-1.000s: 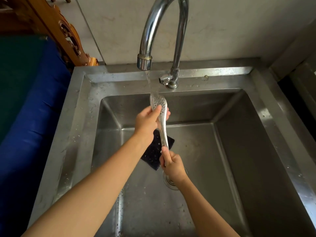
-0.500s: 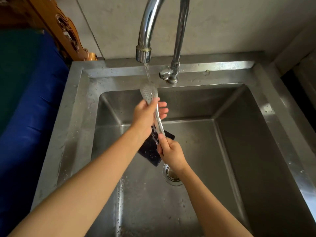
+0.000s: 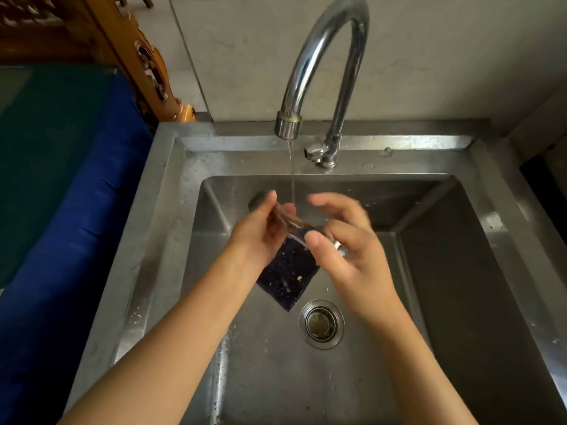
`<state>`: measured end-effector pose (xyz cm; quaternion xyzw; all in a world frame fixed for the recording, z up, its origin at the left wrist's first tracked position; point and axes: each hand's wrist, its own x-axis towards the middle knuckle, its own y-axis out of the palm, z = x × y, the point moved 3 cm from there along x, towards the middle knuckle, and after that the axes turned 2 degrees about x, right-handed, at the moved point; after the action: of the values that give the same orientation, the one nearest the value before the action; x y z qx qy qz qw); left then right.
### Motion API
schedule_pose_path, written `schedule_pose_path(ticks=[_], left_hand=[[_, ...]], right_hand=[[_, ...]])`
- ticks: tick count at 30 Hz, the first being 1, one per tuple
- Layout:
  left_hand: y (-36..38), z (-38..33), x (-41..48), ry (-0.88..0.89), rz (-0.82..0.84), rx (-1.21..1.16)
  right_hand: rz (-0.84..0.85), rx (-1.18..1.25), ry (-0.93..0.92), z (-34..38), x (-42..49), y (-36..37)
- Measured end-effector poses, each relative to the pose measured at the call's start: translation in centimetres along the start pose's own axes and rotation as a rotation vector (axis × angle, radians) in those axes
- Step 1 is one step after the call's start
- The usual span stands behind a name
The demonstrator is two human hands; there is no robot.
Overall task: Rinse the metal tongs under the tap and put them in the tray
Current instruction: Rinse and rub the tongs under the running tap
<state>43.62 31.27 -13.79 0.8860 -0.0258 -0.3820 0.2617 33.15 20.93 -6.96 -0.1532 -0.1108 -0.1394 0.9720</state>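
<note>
The metal tongs [image 3: 294,221] lie almost level between my hands, blurred by motion, under a thin stream from the chrome tap [image 3: 325,72]. Their head pokes out to the left behind my left hand [image 3: 260,234], which holds the upper part with curled fingers. My right hand [image 3: 346,240] grips the handle end, thumb on top, the upper fingers spread loose. Both hands hover over the steel sink [image 3: 184,191]. No tray is in view.
A dark scouring pad [image 3: 288,277] lies on the sink floor just left of the round drain [image 3: 321,324]. A blue and green cloth [image 3: 61,179] covers the surface to the left. Carved wooden furniture [image 3: 144,56] stands at the back left.
The tongs have swung from upright to nearly level. My right hand has risen from below and moved right, and my left hand has turned beside the stream. The camera has shifted.
</note>
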Motion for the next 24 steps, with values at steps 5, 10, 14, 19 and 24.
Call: schedule_pose_path(ticks=[5, 10, 14, 19, 24], left_hand=[[-0.9, 1.7, 0.9, -0.162, -0.146, 0.550], [-0.5, -0.5, 0.9, 0.462, -0.126, 0.990], [1.3, -0.8, -0.1, 0.521, 0.084, 0.730], [2.1, -0.8, 0.2, 0.572, 0.056, 0.664], [3.2, -0.3, 0.7, 0.459, 0.224, 0.663]], right_hand=[[-0.162, 0.349, 0.291, -2.8, 4.8, 2.8], [-0.225, 0.430, 0.409, -4.2, 8.2, 5.1], [-0.211, 0.470, 0.388, -3.7, 9.5, 6.2], [-0.122, 0.330, 0.341, -3.6, 10.9, 6.0], [-0.207, -0.153, 0.104, -4.1, 12.6, 4.0]])
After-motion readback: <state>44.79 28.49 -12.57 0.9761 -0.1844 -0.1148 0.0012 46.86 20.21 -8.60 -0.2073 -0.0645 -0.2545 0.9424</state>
